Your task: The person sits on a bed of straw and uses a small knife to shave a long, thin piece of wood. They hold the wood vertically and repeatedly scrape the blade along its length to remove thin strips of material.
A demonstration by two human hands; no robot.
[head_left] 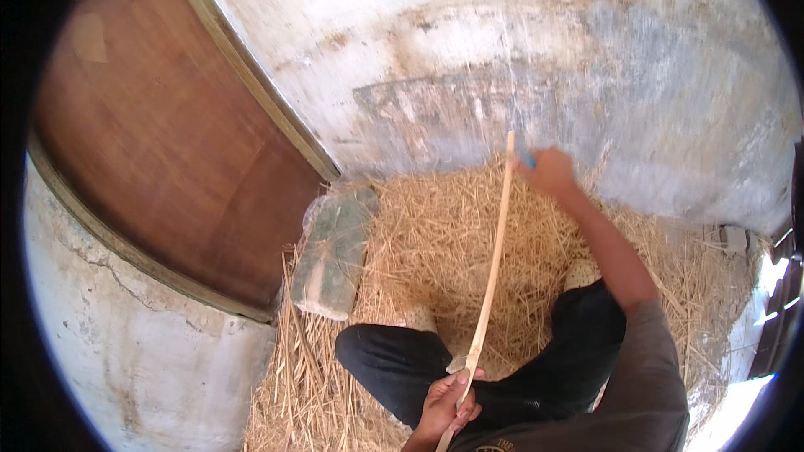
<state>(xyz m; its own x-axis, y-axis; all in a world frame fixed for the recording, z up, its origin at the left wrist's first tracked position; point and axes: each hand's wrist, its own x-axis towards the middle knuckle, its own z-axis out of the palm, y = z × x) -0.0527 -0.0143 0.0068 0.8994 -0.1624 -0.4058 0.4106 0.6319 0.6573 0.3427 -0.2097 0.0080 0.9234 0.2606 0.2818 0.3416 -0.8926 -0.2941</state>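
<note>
A long, pale, slightly bowed wooden strip (pixel 494 264) runs from my lap up toward the wall. Near its lower end my left hand (pixel 450 406) is closed around it, fingers wrapped on the strip. By the strip's far tip, my outstretched right hand (pixel 551 172) is closed on a small blue tool (pixel 526 156). Motion blurs that tool, so its working end and kind are unclear. Whether it touches the strip I cannot tell. A small pale piece (pixel 456 364) shows beside the strip just above my left hand.
Straw-like shavings (pixel 444 234) cover the floor around my bent legs (pixel 394 364). A grey-green stone block (pixel 337 251) lies to the left, before a brown door panel (pixel 184 142) in a wooden frame. A stained whitewashed wall (pixel 452 42) rises ahead. Longer thin strips (pixel 293 360) lie at lower left.
</note>
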